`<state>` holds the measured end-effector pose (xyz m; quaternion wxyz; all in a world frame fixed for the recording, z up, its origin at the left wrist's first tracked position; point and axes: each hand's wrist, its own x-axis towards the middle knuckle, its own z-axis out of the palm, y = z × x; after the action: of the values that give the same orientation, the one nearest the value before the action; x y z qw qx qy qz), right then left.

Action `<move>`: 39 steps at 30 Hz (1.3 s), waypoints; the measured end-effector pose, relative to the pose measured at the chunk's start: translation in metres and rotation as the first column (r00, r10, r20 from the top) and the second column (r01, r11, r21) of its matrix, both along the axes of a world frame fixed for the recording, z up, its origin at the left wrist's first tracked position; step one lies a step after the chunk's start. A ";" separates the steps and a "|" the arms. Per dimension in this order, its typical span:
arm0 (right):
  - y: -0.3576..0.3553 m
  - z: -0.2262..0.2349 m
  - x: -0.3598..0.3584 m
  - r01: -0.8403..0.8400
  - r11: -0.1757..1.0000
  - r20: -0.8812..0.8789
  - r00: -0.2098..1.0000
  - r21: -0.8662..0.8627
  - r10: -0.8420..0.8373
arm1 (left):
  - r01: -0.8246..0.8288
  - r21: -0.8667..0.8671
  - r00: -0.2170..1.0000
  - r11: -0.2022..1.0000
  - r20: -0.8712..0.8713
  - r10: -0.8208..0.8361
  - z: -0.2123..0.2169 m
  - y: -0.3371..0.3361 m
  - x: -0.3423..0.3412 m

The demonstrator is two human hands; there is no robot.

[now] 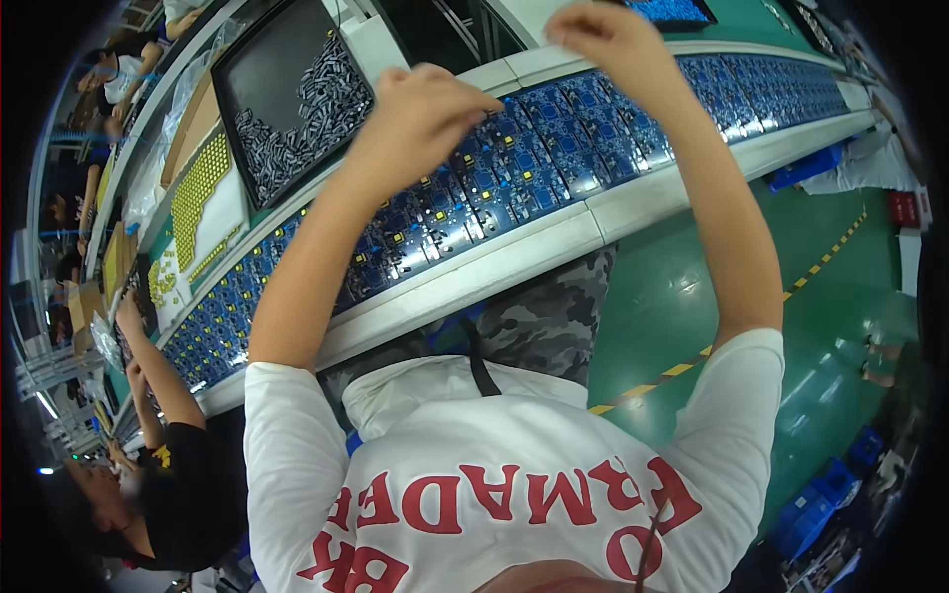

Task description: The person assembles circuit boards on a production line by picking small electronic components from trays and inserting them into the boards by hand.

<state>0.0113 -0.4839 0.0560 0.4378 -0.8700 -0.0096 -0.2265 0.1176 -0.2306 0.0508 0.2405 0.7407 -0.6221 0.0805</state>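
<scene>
Over a long row of blue circuit boards (524, 163) on a conveyor line, my left hand (420, 114) is closed, its thumb and forefinger brought together just above one board. Whatever those fingertips hold, if anything, is too small to make out. Farther right, at the far rail of the line, my right hand (603, 40) hangs with its fingers curled together, slightly blurred; what they hold cannot be seen. Small yellow and blue parts stand on the boards around and left of my left hand. Boards toward the right show fewer yellow parts.
A black tray (267, 64) of dark cylindrical components lies beyond the line, left of my left hand. Yellow parts (203, 193) sit in rows farther left. Blue components (672, 11) fill a tray at the far right. A co-worker (188, 484) works on my left. The white rail (544, 232) runs before me.
</scene>
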 end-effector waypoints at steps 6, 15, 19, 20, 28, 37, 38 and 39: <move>0.061 -0.005 -0.030 -0.181 0.862 -0.287 0.957 -0.473 0.043 | -0.546 -0.085 0.808 0.833 0.210 0.551 -0.004 0.067 0.069; 0.069 -0.017 -0.021 -0.157 0.757 -0.250 0.968 -0.635 -0.009 | -0.570 -0.011 0.820 0.822 0.058 0.569 -0.013 0.095 0.080; 0.069 -0.016 -0.021 -0.161 0.765 -0.270 0.963 -0.624 -0.018 | -0.566 -0.007 0.820 0.824 0.101 0.564 -0.009 0.100 0.083; 0.069 -0.017 -0.022 -0.161 0.765 -0.271 0.962 -0.623 -0.018 | -0.574 -0.035 0.815 0.818 0.066 0.575 -0.008 0.099 0.082; 0.071 -0.023 -0.028 -0.155 0.688 -0.233 0.972 -0.709 -0.021 | -0.456 -0.114 0.863 0.883 -0.298 0.407 0.009 0.069 0.020; -0.111 -0.036 0.003 0.279 0.871 -0.017 0.950 -0.404 -0.312 | 0.019 0.208 0.682 0.978 -0.718 0.139 0.012 0.030 -0.038; -0.223 -0.074 -0.001 0.523 0.794 0.288 0.848 -0.310 -0.446 | 0.150 0.170 0.671 0.974 -0.741 0.026 0.009 -0.003 -0.048; -0.182 -0.080 0.043 0.462 0.850 0.283 0.876 -0.255 -0.391 | 0.044 0.222 0.679 0.974 -0.722 0.134 0.005 0.016 -0.039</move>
<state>0.0541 -0.6660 -0.0244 0.2277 -0.8779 0.1002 -0.4091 0.0786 -0.2147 0.0560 0.3833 0.7480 -0.4601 -0.2860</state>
